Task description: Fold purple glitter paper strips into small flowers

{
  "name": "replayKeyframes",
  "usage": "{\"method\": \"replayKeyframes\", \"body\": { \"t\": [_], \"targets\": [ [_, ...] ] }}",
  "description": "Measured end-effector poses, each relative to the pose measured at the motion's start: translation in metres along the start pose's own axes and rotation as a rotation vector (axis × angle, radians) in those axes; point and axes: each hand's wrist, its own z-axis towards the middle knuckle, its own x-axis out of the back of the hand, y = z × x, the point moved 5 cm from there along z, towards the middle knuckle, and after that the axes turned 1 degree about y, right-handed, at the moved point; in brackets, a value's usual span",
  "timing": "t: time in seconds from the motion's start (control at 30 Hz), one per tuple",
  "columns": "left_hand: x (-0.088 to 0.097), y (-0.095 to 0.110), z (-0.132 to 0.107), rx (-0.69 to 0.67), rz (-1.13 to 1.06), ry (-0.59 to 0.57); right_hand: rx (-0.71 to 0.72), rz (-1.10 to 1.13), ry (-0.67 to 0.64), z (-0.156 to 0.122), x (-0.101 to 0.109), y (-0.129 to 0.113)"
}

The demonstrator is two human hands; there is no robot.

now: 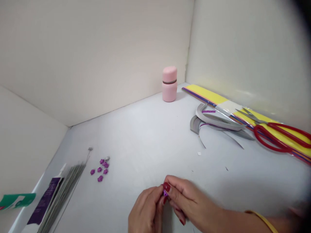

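At the front of the table, my left hand (147, 207) and my right hand (188, 197) meet with fingertips pinched together. Between them shows a small purple paper star (165, 193), mostly covered by the fingers. Both hands appear to grip it. To the left lie several finished purple paper stars (99, 178) in a loose group, with a small silvery piece (107, 158) beside them.
On the left lie a bundle of thin wires (69, 184) and a purple-and-white tube (45, 200). A pink flask (169, 84) stands by the back wall. Grey paper strips (218, 123), red-handled scissors (272, 136) and a yellow-topped paper pack (206, 93) lie at right.
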Motion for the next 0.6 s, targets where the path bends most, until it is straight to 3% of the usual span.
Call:
{"method": "replayKeyframes", "body": {
  "t": [0.17,0.37,0.6],
  "targets": [
    [0.0,0.014,0.0,-0.081,0.132,0.134,0.004,-0.002,0.057,-0.005,-0.006,0.007],
    [-0.004,0.023,0.007,-0.04,0.151,0.172,-0.017,0.015,0.171,-0.008,-0.009,0.007],
    [-0.003,0.023,0.012,0.075,0.1,0.068,0.013,0.01,0.247,-0.008,-0.011,0.011]
  ]
}}
